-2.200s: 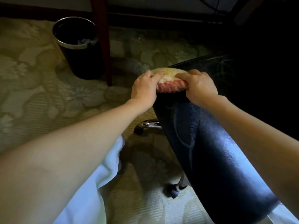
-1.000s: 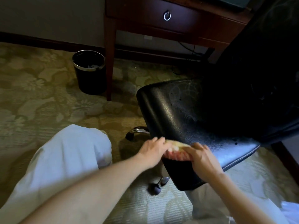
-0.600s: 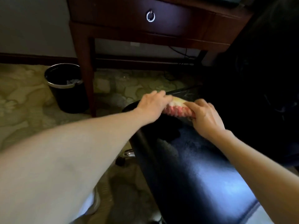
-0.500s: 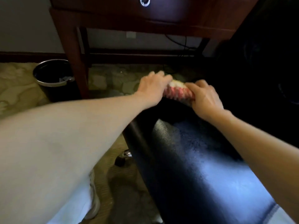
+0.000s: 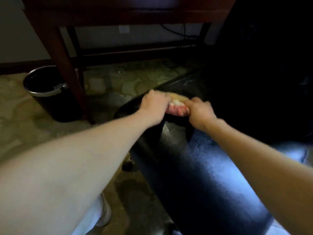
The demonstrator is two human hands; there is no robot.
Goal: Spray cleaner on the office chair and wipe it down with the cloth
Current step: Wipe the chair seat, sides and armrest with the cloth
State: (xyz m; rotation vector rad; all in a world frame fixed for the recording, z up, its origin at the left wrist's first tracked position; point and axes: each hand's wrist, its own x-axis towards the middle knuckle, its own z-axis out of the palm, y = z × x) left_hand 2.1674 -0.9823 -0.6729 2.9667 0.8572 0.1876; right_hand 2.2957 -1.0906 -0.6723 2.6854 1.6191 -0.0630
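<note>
While both my arms reach forward, my left hand [image 5: 155, 106] and right hand [image 5: 199, 112] press a bunched pink-and-yellow cloth [image 5: 177, 106] onto the far end of the black office chair seat [image 5: 194, 167], fingers clenched on the cloth from either side. Left of the seat, a black wastebasket [image 5: 49, 94] stands on patterned carpet [image 5: 20, 129] beside a wooden desk leg [image 5: 62, 55].

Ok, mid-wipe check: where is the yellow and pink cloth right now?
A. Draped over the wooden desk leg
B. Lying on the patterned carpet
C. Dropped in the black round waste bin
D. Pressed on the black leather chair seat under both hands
D: the yellow and pink cloth sits bunched between the left hand and right hand, on the far end of the black leather chair seat.
</note>
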